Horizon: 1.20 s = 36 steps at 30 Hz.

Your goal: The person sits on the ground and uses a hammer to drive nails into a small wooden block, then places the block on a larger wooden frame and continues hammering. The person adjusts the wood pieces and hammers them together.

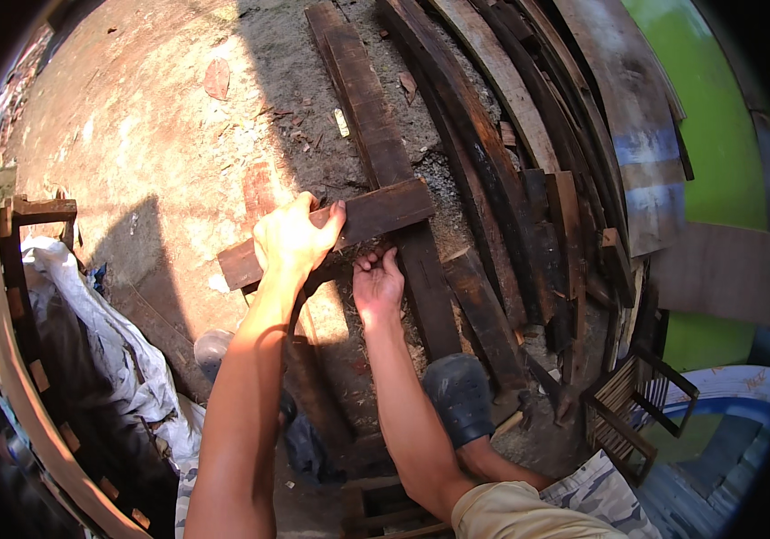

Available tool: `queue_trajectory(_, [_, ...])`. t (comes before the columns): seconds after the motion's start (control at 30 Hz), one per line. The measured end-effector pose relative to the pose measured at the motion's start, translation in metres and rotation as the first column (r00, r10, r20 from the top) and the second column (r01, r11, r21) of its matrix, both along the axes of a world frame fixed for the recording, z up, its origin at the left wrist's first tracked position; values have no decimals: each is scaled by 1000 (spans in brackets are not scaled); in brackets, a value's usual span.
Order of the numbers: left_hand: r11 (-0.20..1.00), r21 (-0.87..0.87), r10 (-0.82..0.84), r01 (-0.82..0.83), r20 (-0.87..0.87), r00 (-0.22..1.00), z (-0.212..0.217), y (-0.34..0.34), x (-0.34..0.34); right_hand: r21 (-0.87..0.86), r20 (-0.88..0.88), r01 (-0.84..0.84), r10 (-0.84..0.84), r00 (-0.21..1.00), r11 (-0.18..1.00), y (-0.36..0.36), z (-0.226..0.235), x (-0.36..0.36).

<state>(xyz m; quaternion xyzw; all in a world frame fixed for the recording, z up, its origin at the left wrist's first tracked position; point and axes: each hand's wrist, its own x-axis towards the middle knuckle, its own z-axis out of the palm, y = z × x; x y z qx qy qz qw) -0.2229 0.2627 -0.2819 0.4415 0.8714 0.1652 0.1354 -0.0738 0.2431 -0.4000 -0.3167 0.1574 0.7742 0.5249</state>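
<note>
A short dark wooden plank (385, 212) lies slantwise across a long dark beam (358, 90) on the ground. My left hand (297, 238) is closed over the plank near its middle, the thumb along the top and the fingers on the far side. Just on the near side of the plank is my right hand (379, 286), beside the beam, palm partly upward. Its fingers are curled in toward the thumb, and whatever they pinch, if anything, is too small or hidden to make out.
Several long dark boards (484, 135) lie to the right, with shorter offcuts (565, 225) among them. A hammer-like tool (560, 395) lies near my right boot (459, 395). A slatted wooden frame (641, 404) stands farther right. White sheeting (124, 332) drapes at left.
</note>
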Motion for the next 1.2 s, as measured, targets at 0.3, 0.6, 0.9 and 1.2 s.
queue_trajectory(0.3, [971,10,-235,241,256,938,5,-5,-25,-127,374,-448,462,805,885,-58,24,19])
queue_trajectory(0.6, [933,-110,-354,344,-100,930,5,-29,-40,-1,552,-716,597,582,698,-66,31,-53])
queue_trajectory(0.9, [979,-37,-200,199,-47,979,0,-53,-65,-11,699,-816,588,408,578,-42,16,-75])
queue_trajectory(1.2, [997,59,-44,50,-113,993,0,-53,-60,-24,652,-842,647,395,538,-37,-6,-67])
